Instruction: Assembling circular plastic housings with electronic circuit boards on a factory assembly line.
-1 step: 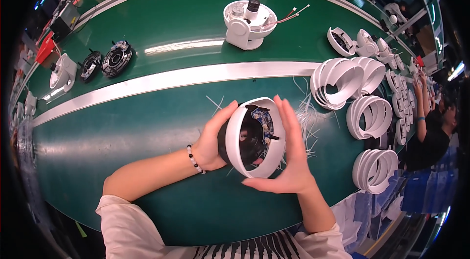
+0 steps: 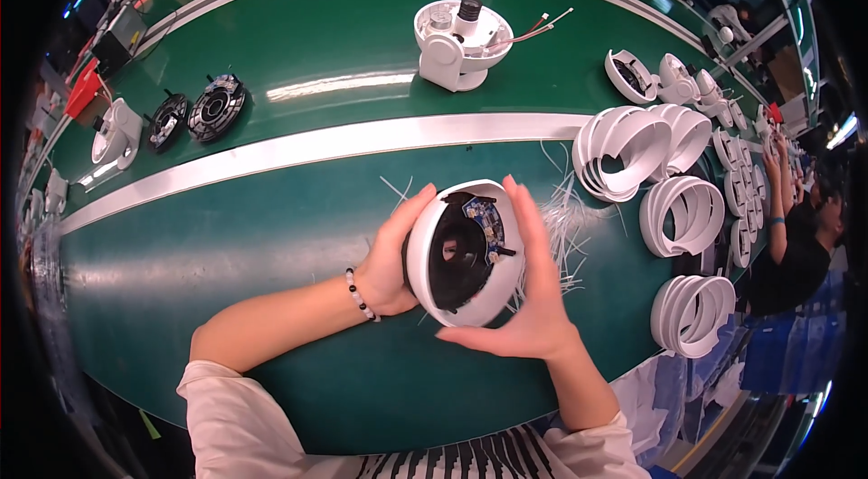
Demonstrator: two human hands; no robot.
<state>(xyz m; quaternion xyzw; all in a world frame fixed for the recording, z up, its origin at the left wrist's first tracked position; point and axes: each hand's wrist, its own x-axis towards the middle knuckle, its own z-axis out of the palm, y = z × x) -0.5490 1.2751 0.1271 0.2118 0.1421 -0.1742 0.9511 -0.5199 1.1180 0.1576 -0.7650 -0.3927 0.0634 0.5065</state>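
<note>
While the white dome housing (image 2: 466, 253) is held above the green table (image 2: 226, 244), gripped by fingers of the left hand (image 2: 393, 266) and right hand (image 2: 533, 298), it is best kept steady and evenly supported.

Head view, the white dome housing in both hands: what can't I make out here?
- White dome housing: its outer back faces away, and the left hand and right hand cover its sides.
- Circuit board inside the housing: parts too small, the rest lost in the dark interior.
- White rings at right: the stacks overlap and bend near the fisheye rim, so no count.
- Black round parts far left: detail too small.
</note>
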